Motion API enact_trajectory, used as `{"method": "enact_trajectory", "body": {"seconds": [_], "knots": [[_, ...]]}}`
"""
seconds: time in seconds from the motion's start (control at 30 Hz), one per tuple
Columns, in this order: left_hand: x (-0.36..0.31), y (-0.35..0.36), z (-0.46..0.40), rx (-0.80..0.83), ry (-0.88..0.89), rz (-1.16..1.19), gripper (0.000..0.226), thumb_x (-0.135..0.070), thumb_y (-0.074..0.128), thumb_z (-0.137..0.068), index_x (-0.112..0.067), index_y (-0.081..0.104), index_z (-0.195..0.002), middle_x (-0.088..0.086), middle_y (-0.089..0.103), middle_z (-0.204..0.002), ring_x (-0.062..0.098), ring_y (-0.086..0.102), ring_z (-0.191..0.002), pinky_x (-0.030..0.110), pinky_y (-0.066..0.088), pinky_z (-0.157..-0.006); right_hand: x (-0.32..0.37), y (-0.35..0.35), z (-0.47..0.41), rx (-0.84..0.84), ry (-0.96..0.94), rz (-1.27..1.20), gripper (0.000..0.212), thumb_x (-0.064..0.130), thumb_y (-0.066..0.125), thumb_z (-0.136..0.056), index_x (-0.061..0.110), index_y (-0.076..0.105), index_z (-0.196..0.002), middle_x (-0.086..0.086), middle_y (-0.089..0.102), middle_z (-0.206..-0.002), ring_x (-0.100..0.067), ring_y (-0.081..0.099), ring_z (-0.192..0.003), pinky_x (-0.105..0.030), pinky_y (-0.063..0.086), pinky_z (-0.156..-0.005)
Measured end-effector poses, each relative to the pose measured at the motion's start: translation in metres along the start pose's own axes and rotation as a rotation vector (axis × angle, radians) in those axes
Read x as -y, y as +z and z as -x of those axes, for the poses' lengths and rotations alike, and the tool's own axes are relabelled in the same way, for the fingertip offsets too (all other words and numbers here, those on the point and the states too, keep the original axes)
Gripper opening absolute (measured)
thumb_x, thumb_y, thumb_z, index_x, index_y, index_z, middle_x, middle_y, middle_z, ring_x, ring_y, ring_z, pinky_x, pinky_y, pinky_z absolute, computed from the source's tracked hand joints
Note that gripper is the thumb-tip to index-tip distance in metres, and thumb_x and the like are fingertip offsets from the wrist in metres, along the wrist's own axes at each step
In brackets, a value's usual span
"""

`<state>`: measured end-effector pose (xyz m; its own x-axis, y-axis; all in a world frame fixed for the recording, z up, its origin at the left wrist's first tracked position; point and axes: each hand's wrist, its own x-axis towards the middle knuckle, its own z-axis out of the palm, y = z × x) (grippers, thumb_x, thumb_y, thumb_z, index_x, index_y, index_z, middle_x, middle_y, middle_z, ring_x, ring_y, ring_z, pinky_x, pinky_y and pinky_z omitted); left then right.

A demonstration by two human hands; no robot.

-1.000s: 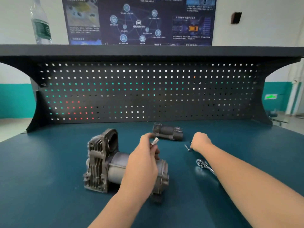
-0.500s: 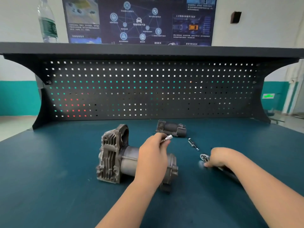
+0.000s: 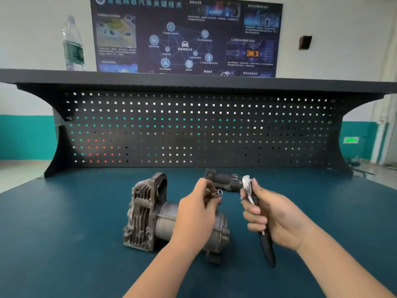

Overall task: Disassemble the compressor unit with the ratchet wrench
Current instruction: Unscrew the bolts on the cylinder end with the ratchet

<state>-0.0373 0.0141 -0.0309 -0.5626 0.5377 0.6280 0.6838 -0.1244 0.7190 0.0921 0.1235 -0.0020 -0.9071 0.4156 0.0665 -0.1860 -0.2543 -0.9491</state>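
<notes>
Since half a second ago, I am lifting the ratchet wrench [image 3: 251, 196] off the bench mat [image 3: 75, 233]; it was lying flat at about 3 o'clock of the compressor, and my right hand [image 3: 277, 218] was only reaching down onto it.

Head view:
- Right hand is now gripping the wrench around its neck, fingers curled round the shaft, palm turned toward me. Chrome head is pointing up toward 12 o'clock; black handle is hanging down toward 6 o'clock, clear of the mat.
- Left hand [image 3: 197, 214] is pinching a small socket [image 3: 218, 192] between thumb and fingertips, open end facing the wrench at 3 o'clock. Socket and wrench head are near each other, not touching.
- Compressor unit [image 3: 150, 214] is lying on its side on the mat at 9 o'clock of my left hand, finned casting on the left, cylindrical body running to the right and partly hidden behind my left wrist.
- A smaller dark cylindrical part [image 3: 223, 181] is lying on the mat at 12 o'clock, behind both hands.
- Pegboard [image 3: 193, 130] is standing along the back edge; a water bottle [image 3: 73, 46] is sitting on the shelf above at 11 o'clock, beside a dark wall poster [image 3: 187, 35].
</notes>
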Motion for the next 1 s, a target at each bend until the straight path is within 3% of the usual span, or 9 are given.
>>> {"method": "enact_trajectory", "body": {"seconds": [0.17, 0.37, 0.5, 0.57, 0.67, 0.83, 0.9, 1.0], "knots": [[-0.001, 0.0, 0.002, -0.002, 0.051, -0.023, 0.042, -0.009, 0.066, -0.085, -0.043, 0.046, -0.071, -0.029, 0.064, -0.079, -0.01, 0.061, -0.076, 0.0, 0.039, -0.064, -0.003, 0.014, 0.005, 0.078, 0.044, 0.09, 0.035, 0.043, 0.057, -0.076, 0.009, 0.058, -0.076, -0.003, 0.04, -0.052, -0.011, 0.028, -0.038, -0.02, 0.023, -0.036], [-0.002, 0.001, 0.003, -0.004, 0.081, -0.019, 0.032, -0.012, 0.067, -0.084, -0.038, 0.048, -0.079, -0.022, 0.066, -0.083, -0.004, 0.062, -0.075, 0.006, 0.044, -0.065, -0.005, 0.014, 0.004, 0.049, 0.07, 0.14, 0.036, 0.044, 0.06, -0.072, 0.009, 0.055, -0.078, -0.003, 0.039, -0.051, -0.011, 0.026, -0.038, -0.02, 0.022, -0.036], [-0.007, -0.002, 0.005, -0.006, 0.123, -0.051, 0.029, -0.013, 0.069, -0.083, -0.04, 0.059, -0.089, -0.036, 0.063, -0.083, -0.01, 0.062, -0.084, 0.002, 0.042, -0.074, -0.003, 0.01, 0.003, 0.064, 0.121, 0.082, 0.036, 0.044, 0.061, -0.074, 0.009, 0.056, -0.075, -0.001, 0.037, -0.051, -0.01, 0.028, -0.037, -0.02, 0.025, -0.034], [-0.01, -0.003, 0.006, -0.018, 0.166, -0.083, 0.025, -0.013, 0.07, -0.082, -0.033, 0.07, -0.097, -0.041, 0.062, -0.088, -0.01, 0.061, -0.087, 0.003, 0.043, -0.076, -0.001, 0.007, 0.004, 0.077, 0.151, 0.059, 0.035, 0.044, 0.063, -0.072, 0.01, 0.058, -0.072, 0.0, 0.036, -0.051, -0.01, 0.028, -0.037, -0.02, 0.025, -0.033], [-0.013, -0.004, 0.007, -0.029, 0.221, -0.156, 0.019, -0.018, 0.07, -0.084, -0.027, 0.074, -0.1, -0.028, 0.065, -0.1, -0.004, 0.061, -0.089, 0.008, 0.044, -0.076, 0.001, 0.006, 0.005, 0.108, 0.203, 0.028, 0.034, 0.043, 0.067, -0.07, 0.01, 0.059, -0.071, 0.001, 0.033, -0.052, -0.009, 0.027, -0.036, -0.019, 0.026, -0.032], [-0.015, -0.004, 0.011, -0.06, 0.264, -0.248, 0.018, -0.023, 0.067, -0.085, -0.026, 0.074, -0.101, -0.009, 0.074, -0.087, 0.005, 0.062, -0.084, 0.02, 0.044, -0.072, 0.0, 0.007, 0.006, 0.132, 0.283, -0.067, 0.033, 0.043, 0.069, -0.068, 0.011, 0.059, -0.072, 0.003, 0.032, -0.05, -0.007, 0.028, -0.034, -0.017, 0.026, -0.032], [-0.016, -0.004, 0.011, -0.089, 0.286, -0.3, 0.019, -0.024, 0.065, -0.083, -0.025, 0.075, -0.099, -0.005, 0.074, -0.081, 0.01, 0.064, -0.074, 0.026, 0.044, -0.068, -0.001, 0.009, 0.007, 0.124, 0.297, -0.07, 0.036, 0.046, 0.069, -0.067, 0.013, 0.057, -0.073, 0.004, 0.033, -0.05, -0.006, 0.029, -0.034, -0.016, 0.026, -0.032], [-0.018, -0.005, 0.01, -0.097, 0.288, -0.246, 0.018, -0.019, 0.068, -0.082, -0.025, 0.075, -0.097, -0.011, 0.072, -0.087, 0.006, 0.064, -0.078, 0.023, 0.045, -0.07, -0.003, 0.01, 0.009, 0.141, 0.236, -0.041, 0.04, 0.05, 0.068, -0.065, 0.015, 0.053, -0.078, 0.004, 0.034, -0.05, -0.005, 0.029, -0.035, -0.016, 0.027, -0.033]]}}
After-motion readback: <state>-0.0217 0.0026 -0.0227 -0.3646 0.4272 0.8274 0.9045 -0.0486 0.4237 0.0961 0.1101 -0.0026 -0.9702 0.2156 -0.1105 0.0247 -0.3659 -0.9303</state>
